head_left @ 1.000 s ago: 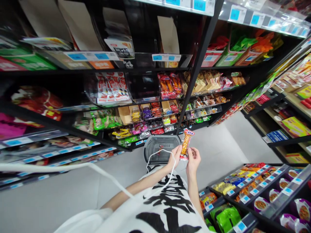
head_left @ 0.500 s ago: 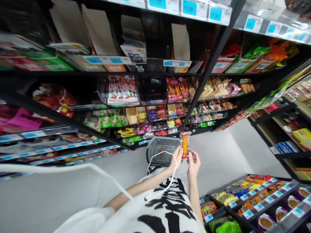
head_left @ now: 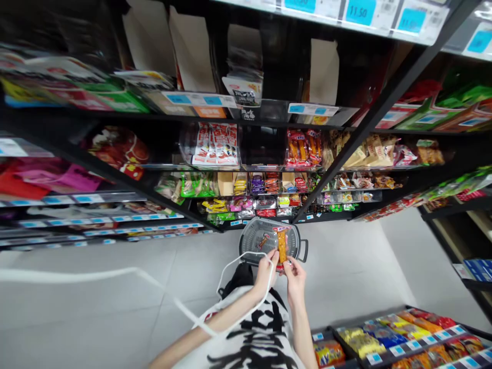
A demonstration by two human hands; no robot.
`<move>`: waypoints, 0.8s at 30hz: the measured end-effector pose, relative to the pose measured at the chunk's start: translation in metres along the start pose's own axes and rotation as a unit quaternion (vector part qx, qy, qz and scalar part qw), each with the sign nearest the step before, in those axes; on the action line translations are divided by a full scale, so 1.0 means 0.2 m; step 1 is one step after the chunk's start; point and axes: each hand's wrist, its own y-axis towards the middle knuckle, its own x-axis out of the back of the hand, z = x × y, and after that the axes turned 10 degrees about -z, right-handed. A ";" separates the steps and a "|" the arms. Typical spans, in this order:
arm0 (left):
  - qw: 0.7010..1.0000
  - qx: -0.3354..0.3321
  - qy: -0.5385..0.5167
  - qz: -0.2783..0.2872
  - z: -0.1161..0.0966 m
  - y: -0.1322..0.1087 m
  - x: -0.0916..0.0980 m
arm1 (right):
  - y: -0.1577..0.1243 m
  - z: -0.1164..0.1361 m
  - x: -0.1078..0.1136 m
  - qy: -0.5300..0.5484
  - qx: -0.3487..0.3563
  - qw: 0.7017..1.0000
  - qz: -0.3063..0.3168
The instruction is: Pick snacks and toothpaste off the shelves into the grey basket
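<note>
- Two hands meet in the head view, low and centre: the left hand (head_left: 265, 266) and the right hand (head_left: 294, 270) both grip one snack packet (head_left: 282, 246).
- The snack packet is long and narrow, orange with a red and white top. It stands upright, and its bottom end sits between the two hands.
- The left hand's fingers are closed on the packet's lower left edge, and the right hand's fingertips (head_left: 286, 261) pinch the lower right edge. Most of the packet rises clear above both grips.
- The packet shows in front of a grey basket (head_left: 251, 243) with a slotted wall and a dark handle on its right side. Whether the packet touches the basket cannot be told.
- A small packet (head_left: 263, 240) lies inside the basket, just left of the held one.
- A white cord (head_left: 230, 261) loops from the left hand down across the black-and-white shirt (head_left: 261, 338).
- The basket is set against the pale tiled floor (head_left: 346, 266), close to the bottom of the dark shelves (head_left: 246, 115), which are filled with bright snack bags.
- Blue price tags (head_left: 359, 10) line the top shelf edge, and a lower rack of packets (head_left: 384, 335) is at the right.
</note>
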 end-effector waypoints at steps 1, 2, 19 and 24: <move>1.000 -0.003 0.007 0.000 0.01 0.02 0.03 | 0.01 -0.01 -0.02 -0.002 -0.004 1.000 -0.002; 1.000 -0.004 0.010 0.001 0.01 0.04 0.05 | 0.01 -0.01 -0.04 -0.005 -0.006 1.000 -0.006; 0.998 0.031 -0.033 0.049 -0.17 0.37 0.32 | 0.05 0.11 -0.43 -0.041 0.050 0.998 -0.006; 0.995 0.041 -0.061 0.061 -0.12 0.47 0.41 | 0.04 0.11 -0.58 -0.033 0.061 0.997 -0.013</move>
